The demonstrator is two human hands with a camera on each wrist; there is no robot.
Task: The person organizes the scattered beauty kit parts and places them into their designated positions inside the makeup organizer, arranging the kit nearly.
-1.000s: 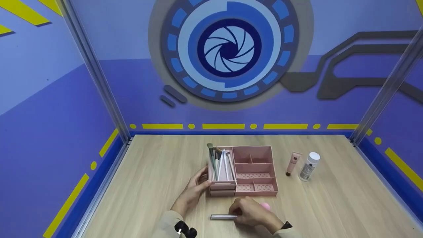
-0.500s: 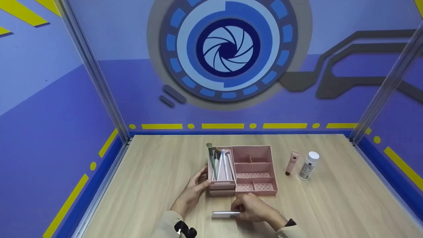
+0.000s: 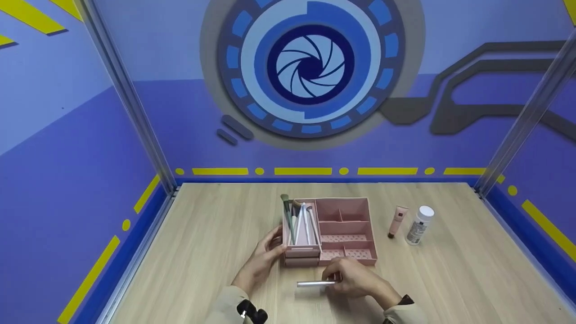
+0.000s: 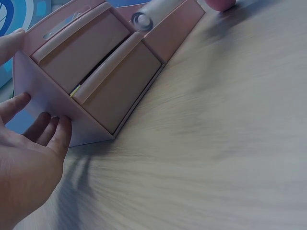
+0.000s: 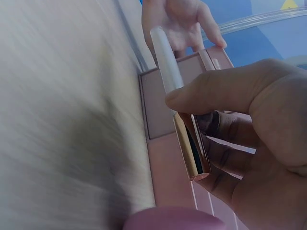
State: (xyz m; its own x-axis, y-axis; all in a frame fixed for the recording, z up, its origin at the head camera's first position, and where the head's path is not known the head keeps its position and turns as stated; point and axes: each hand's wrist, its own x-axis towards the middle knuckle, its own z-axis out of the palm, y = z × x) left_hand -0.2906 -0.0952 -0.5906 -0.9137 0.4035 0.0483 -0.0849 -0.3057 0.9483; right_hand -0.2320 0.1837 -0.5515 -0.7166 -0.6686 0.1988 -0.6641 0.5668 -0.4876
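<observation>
My right hand [image 3: 355, 276] pinches a slim cosmetic tube [image 3: 314, 284], pointing left and a little above the table before the organizer. Its white body and shiny gold end [image 5: 193, 148] show in the right wrist view; the exact kind cannot be told. My left hand [image 3: 262, 261] rests its fingers against the left side of the pink organizer [image 3: 344, 208], gripping nothing. Several makeup brushes [image 3: 302, 225] lie in the organizer's left top tray, above two drawers [image 4: 117, 72]. A pink rounded thing [image 5: 175, 220] appears close to my right hand, largely cut off.
Right of the organizer are a pink squeeze tube [image 3: 398, 220] with a dark cap and a white-capped bottle [image 3: 419, 226]. Divided compartments [image 3: 346, 231] fill the organizer's right half. Blue printed panels [image 3: 288, 153] bound the wooden table [image 3: 216, 216].
The right hand has lifted the slim tube and moved it slightly right and toward the organizer. A pink thing beside that hand is now hidden in the head view. The left hand stays put.
</observation>
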